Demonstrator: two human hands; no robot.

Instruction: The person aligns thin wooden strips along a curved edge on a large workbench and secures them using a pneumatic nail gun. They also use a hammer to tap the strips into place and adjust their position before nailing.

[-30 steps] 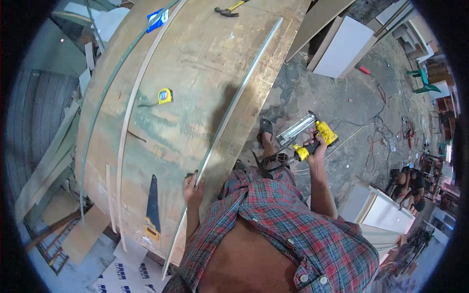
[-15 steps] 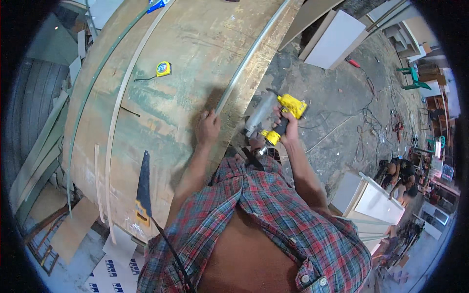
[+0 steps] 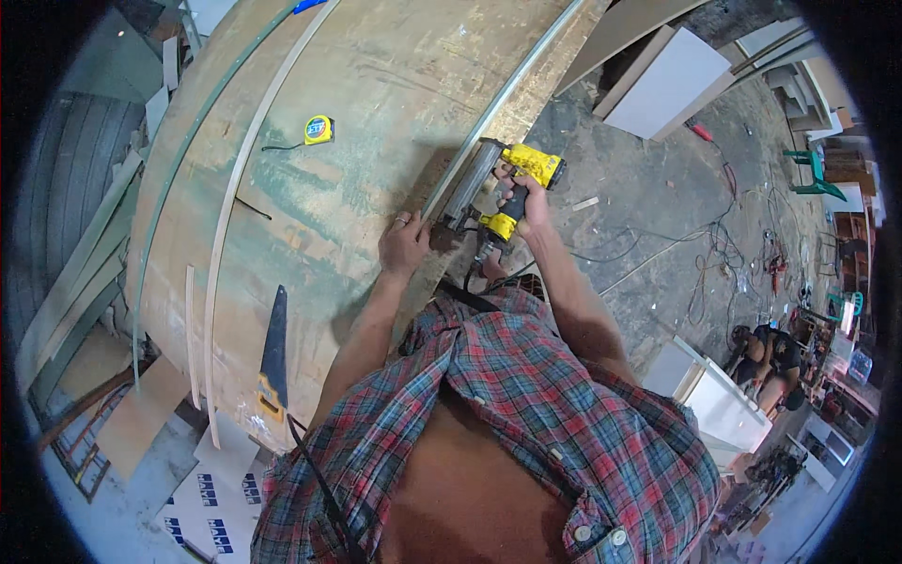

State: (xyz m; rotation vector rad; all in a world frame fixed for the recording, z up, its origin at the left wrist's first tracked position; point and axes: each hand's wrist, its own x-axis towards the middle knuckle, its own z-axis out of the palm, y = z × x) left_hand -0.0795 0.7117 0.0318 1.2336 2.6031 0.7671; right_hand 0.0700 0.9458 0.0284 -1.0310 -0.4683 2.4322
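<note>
My right hand (image 3: 522,199) is closed around the black grip of a yellow nail gun (image 3: 536,165). Its long grey magazine lies beside a thin pale strip (image 3: 507,99) along the right edge of the wooden tabletop (image 3: 366,122). The near end of that strip is under the fingers of my left hand (image 3: 405,246), which are curled on it close to the tool. A dark hose (image 3: 515,274) runs from the tool's lower end. On the board left of my hands lie a yellow tape measure (image 3: 318,130) and a handsaw (image 3: 273,352) with a yellow handle.
Long thin strips (image 3: 225,211) run along the left of the board. White panels (image 3: 667,80) lean beyond its right edge. Cables (image 3: 719,240) and a green stool (image 3: 814,175) are on the floor to the right. A person (image 3: 772,362) crouches there beside more panels.
My right hand has brought the nail gun left, from beside the board to its edge along the strip. My left hand stays at the strip's near end.
</note>
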